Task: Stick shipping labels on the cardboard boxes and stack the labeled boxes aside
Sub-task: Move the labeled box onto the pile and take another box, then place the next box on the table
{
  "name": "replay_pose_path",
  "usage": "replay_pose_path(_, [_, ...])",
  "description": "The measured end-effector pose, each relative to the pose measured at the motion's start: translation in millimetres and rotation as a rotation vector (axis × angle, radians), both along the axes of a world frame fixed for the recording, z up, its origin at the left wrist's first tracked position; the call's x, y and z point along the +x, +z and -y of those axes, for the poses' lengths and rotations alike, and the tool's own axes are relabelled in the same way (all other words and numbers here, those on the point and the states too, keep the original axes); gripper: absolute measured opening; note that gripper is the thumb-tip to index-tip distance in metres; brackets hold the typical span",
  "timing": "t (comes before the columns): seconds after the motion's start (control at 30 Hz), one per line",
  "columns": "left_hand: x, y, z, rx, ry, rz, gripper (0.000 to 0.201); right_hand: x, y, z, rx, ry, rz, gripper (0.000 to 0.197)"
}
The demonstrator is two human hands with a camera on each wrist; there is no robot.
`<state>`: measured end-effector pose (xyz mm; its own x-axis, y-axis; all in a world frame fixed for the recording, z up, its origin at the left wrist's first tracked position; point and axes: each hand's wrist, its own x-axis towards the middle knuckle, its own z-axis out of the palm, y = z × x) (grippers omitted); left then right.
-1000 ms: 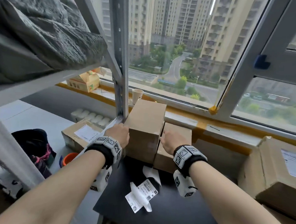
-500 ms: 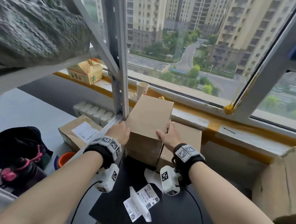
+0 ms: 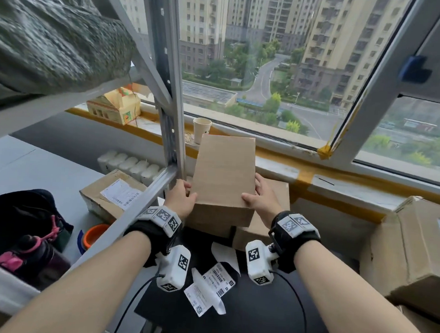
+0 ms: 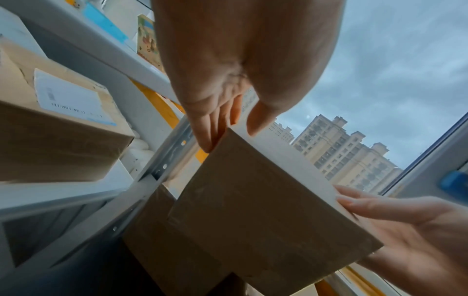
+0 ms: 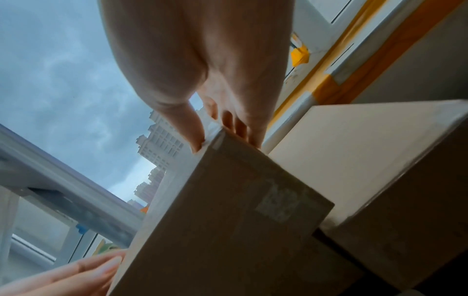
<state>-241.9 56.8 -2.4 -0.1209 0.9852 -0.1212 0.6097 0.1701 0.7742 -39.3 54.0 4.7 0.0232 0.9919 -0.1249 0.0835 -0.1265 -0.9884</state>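
Note:
Both hands grip a plain brown cardboard box [image 3: 223, 177] at its near corners, and it carries no label on the faces that show. My left hand [image 3: 179, 197] holds the left side with the thumb on top. My right hand [image 3: 259, 197] holds the right side the same way. In the left wrist view the left fingers [image 4: 210, 138] lie along the box [image 4: 266, 220] side. The right wrist view shows the right thumb and fingers [image 5: 250, 138] pinching the box [image 5: 228, 220] corner. Another box [image 3: 210, 230] sits just beneath. Loose shipping labels [image 3: 211, 286] lie on the black table [image 3: 269, 318].
A lower plain box [image 3: 279, 193] stands right of the held one. A labeled box [image 3: 114, 196] sits left, beyond the metal shelf post [image 3: 169, 127]. A big labeled box [image 3: 414, 255] fills the right. A paper cup [image 3: 201, 129] stands on the windowsill, a tape roll [image 3: 93, 236] at left.
My right hand left the lower box and took the right side of the taller box. The box now tips up toward me between both hands.

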Motion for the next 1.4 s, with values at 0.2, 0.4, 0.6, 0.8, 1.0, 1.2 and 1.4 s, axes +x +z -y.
replay_pose_path(0.2, [19.8, 12.2, 38.7, 0.047, -0.228, 0.125, 0.046, 30.6, 15.2, 66.8, 0.015, -0.097, 0.014, 0.073])
replay_pose_path(0.4, [46.0, 2.9, 86.0, -0.051, -0.374, 0.376, 0.033, 61.6, 4.3, 152.1, -0.01, -0.289, 0.017, 0.079])
replay_pose_path(0.6, [82.7, -18.9, 143.5, -0.164, -0.472, 0.51, 0.032, 86.5, -17.3, 240.9, -0.088, -0.415, 0.043, 0.081])
replay_pose_path(0.8, [103.1, -53.2, 182.9, -0.299, -0.543, 0.509, 0.052, 104.4, -46.3, 290.4, -0.169, -0.464, 0.064, 0.082])
replay_pose_path(1.0, [117.3, -89.6, 199.4, -0.386, -0.557, 0.439, 0.057, 123.4, -83.3, 306.6, -0.271, -0.491, 0.061, 0.082])
replay_pose_path(1.2, [130.8, -126.0, 194.4, -0.446, -0.492, 0.439, 0.059, 135.9, -104.9, 293.2, -0.34, -0.431, 0.127, 0.084])
replay_pose_path(1.4, [140.9, -137.3, 188.8, -0.463, -0.474, 0.41, 0.065, 149.2, -111.8, 275.3, -0.41, -0.363, 0.205, 0.083])
